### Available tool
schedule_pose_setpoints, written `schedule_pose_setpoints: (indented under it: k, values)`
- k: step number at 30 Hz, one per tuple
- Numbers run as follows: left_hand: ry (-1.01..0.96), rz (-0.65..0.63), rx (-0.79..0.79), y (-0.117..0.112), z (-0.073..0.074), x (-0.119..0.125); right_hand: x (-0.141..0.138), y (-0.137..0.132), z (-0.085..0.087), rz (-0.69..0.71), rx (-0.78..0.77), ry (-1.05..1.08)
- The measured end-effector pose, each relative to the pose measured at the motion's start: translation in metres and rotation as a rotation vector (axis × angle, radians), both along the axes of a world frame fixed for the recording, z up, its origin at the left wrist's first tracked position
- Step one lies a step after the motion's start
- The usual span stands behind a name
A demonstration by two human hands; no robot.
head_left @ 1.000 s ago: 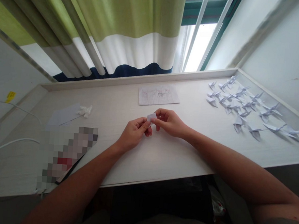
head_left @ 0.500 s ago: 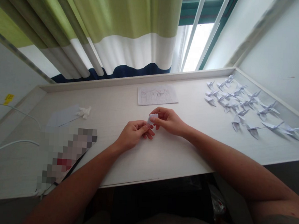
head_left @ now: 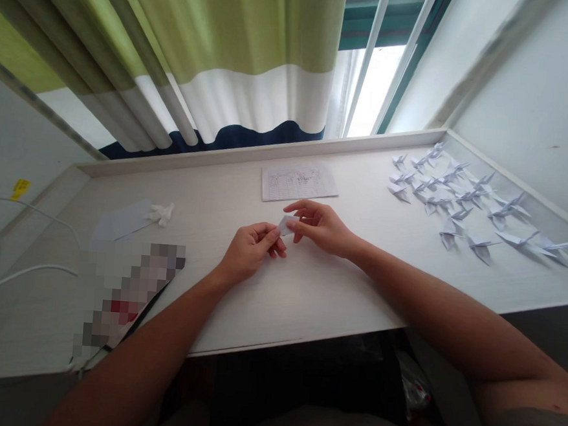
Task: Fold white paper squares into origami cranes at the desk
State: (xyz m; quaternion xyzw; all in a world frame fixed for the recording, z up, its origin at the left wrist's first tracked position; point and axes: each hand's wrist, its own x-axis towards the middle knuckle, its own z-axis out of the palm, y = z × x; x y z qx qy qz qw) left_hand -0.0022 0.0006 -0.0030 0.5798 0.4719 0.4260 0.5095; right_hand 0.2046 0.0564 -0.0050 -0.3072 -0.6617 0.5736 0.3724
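Observation:
A small folded piece of white paper is held up over the middle of the desk, between my two hands. My left hand pinches its lower left corner between thumb and fingers. On the other side, my right hand has its thumb against the paper's right edge, with the index finger arched above. Part of the paper is covered by the fingertips. Several folded paper cranes stand in a group at the right of the white desk.
A printed form sheet lies beyond my hands. To the left are some plain paper sheets, a crumpled white tissue, a blurred-out flat object and white cables. A raised rim runs along the back, below the curtain.
My left hand has shifted slightly left with the paper, which now sits more tilted. My right index finger has lifted and straightened a little away from it.

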Motion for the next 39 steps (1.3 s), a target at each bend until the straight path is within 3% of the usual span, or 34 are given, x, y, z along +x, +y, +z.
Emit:
schedule_pose_setpoints:
  k: [3, 6, 14, 18, 24, 31, 35, 39]
  values:
    - [0.170, 0.012, 0.086, 0.000, 0.003, -0.004, 0.001, -0.001, 0.001, -0.037, 0.134, -0.084]
    - [0.297, 0.030, 0.149, 0.000, 0.003, -0.007, 0.002, -0.001, 0.001, -0.024, 0.162, -0.136]
    - [0.349, 0.030, 0.134, 0.002, 0.000, -0.007, 0.002, 0.004, -0.004, -0.020, 0.173, -0.126]
    - [0.270, 0.053, 0.098, 0.002, -0.001, -0.007, 0.002, 0.005, -0.006, -0.046, 0.229, -0.124]
    - [0.106, 0.140, 0.037, 0.004, -0.004, -0.006, 0.001, 0.006, -0.008, -0.088, 0.193, -0.057]
    - [-0.100, 0.047, -0.107, 0.001, 0.000, 0.003, -0.002, 0.002, -0.005, -0.188, 0.302, -0.105]
    - [0.084, 0.117, -0.002, 0.001, -0.001, 0.001, -0.004, 0.003, -0.006, -0.174, 0.203, -0.075]
    - [0.318, 0.101, 0.070, 0.000, -0.004, 0.000, -0.004, 0.004, -0.007, -0.144, 0.139, -0.010]
